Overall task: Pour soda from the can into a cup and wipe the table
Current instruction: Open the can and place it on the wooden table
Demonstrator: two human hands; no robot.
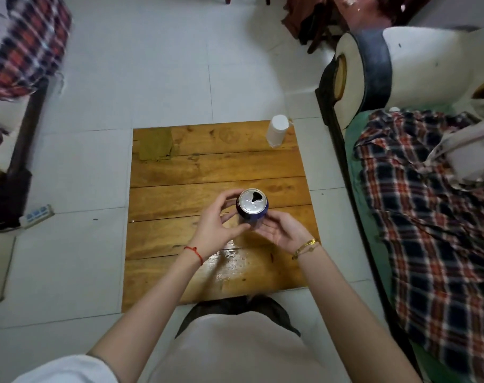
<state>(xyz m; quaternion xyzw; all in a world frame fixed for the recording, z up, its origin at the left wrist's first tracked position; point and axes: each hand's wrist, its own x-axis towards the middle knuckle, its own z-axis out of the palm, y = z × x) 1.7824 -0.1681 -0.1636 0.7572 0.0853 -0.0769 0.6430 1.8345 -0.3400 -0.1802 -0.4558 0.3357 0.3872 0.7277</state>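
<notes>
holding the can (252,207) between them, 2 hands met over the middle of the wooden table (180,189). the left hand (217,225) curled its fingers round the can's left side, thumb below; the right hand (281,230) cupped it from the right with fingers loosely bent. the can stood upright, long axis vertical, its opened mouth facing up, contents unseen. a white cup (277,131) sat upside down at the far right corner, well apart. wet patches (229,261) glistened near the table's front edge.
</notes>
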